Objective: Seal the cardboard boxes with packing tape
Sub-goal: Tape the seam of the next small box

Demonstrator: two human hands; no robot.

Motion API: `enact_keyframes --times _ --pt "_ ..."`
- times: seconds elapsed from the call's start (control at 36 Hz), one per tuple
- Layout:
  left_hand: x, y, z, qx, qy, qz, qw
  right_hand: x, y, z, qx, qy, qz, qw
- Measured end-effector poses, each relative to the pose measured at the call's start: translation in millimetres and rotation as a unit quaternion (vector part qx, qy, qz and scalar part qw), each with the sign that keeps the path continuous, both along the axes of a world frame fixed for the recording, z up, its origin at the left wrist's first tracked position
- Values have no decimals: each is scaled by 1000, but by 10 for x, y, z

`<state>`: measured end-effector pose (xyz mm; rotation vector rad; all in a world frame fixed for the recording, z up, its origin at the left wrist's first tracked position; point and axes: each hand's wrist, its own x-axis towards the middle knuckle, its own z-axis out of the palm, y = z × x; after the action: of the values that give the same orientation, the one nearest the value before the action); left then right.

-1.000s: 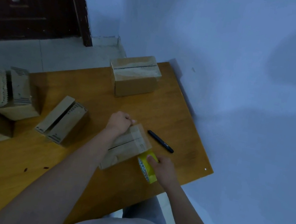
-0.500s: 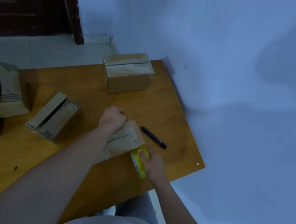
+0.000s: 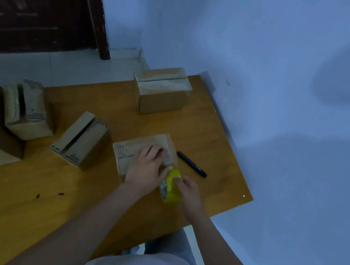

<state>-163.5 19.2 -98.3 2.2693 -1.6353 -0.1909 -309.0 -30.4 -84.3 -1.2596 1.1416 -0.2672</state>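
Orange-brown worktop (image 3: 205,123) tucked into a blue-walled corner, and I'm looking down at the small cardboard box (image 3: 129,152) right in front of me. My left hand (image 3: 148,169) lies flat on its top, fingers straight and spread, pressing down over the seam. My right hand (image 3: 189,192) has its grip curled round the yellow tape roll (image 3: 172,183), which sits at the box's near right corner, just touching the left thumb. That's the relation that matters: the roll is to the right of the pressing hand, and the seam runs away to the far left, so I'd judge the tape must travel along that long axis. Black marker (image 3: 192,164) lies just beyond; a taped box (image 3: 162,91) stands at the back, well apart.
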Motion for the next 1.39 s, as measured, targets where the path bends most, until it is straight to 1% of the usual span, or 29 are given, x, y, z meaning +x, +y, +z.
enact_keyframes --times 0.06,0.11,0.19,0.25,0.33,0.44,0.53,0.56,0.58,0.61,0.64,0.67,0.72,0.75,0.81,0.89,0.94,0.97,1.0,1.08,1.11,1.14,1.19,1.25,1.39 --pt "-28 12 6 18 -17 -2 1000 -16 -5 -19 -23 25 22 999" --pt "-24 17 -1 28 -38 -13 999 -31 -12 -13 -50 69 52 995" --pt "-38 41 -34 36 -63 -38 997 -52 -35 -17 -104 146 78 981" --pt "-58 47 -37 41 -69 -28 996 -51 -48 -35 -128 172 96 972" --pt "-55 40 -27 60 -67 -19 996 -27 -29 -85 -107 174 93 975" --pt "-42 40 -29 76 -67 -25 995 -20 7 -47 -1 129 63 990" --pt "-32 36 -21 86 -61 -28 994 -35 -36 -30 42 110 53 992" --pt "-30 32 -14 91 -59 -25 994 -40 -83 -42 37 108 39 993" --pt "-28 31 -2 97 -56 -20 994 -32 -129 -58 4 97 20 995" --pt "-32 26 14 99 -57 -16 993 -25 -196 -116 -56 100 6 993" --pt "-38 25 25 98 -58 -16 993 -16 -280 -179 -122 126 2 984" --pt "-39 25 33 96 -61 -22 993 -9 -376 -271 -175 183 10 967" --pt "-39 35 24 102 -57 -34 993 16 -573 -414 -243 302 45 921" --pt "-40 39 22 104 -53 -33 993 31 -661 -462 -268 342 67 898" --pt "-46 41 35 98 -53 -27 993 50 -781 -519 -291 397 121 862" --pt "-55 31 49 115 -50 -22 992 14 -835 -634 -322 427 166 829" --pt "-65 24 70 116 -48 -19 992 -50 -837 -670 -355 429 170 813" --pt "-69 21 81 114 -48 -19 992 -88 -841 -663 -358 424 164 816" --pt "-74 18 102 115 -48 -20 992 -131 -853 -651 -345 406 151 833" --pt "-63 26 78 124 -49 -23 991 -289 -840 -485 -242 290 81 922" --pt "-61 28 71 123 -54 -21 991 -355 -813 -402 -233 244 68 939" --pt "-61 28 70 120 -59 -20 991 -422 -777 -301 -242 209 66 945" --pt "-62 27 54 125 -61 -24 990 -557 -704 -117 -276 162 79 944" --pt "-61 31 24 120 -61 -22 991 -665 -638 34 -292 152 109 938" --pt "-67 32 8 117 -53 -19 992 -729 -495 213 -381 206 210 877"
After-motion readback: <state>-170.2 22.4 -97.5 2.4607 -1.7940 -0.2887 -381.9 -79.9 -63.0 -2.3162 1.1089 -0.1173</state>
